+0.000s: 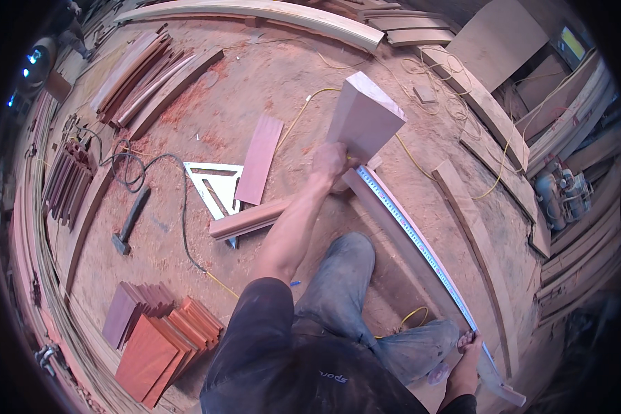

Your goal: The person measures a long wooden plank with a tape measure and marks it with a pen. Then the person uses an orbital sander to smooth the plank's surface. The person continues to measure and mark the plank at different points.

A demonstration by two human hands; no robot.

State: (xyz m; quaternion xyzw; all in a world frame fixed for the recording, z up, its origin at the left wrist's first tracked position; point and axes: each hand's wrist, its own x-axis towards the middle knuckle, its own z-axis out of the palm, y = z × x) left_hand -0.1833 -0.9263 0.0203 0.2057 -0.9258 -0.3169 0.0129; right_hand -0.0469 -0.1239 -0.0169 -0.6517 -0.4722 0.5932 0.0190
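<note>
My left hand (330, 160) is closed in a fist against the lower left side of a thick pale wooden block (369, 117); its fingers hide what they grip. Close by that fist begins a measuring tape's blade (414, 238), stretched along a long timber (400, 252) toward the lower right. Down there, beside my right knee, my right hand (468, 348) has its fingers closed around the blade near the timber's edge. Left of my left forearm lie a short moulded wooden piece (248, 219), a white triangular square (217, 183) and a flat reddish board (260, 159).
A hammer (131, 221) and a dark cable (184, 228) lie at left. Stacked reddish boards (152, 352) stand lower left. A long plank (476, 255) lies right of the timber. Yellow cord (500, 179) crosses the dusty floor near a power tool (561, 193). Timber stacks (145, 83) line the back.
</note>
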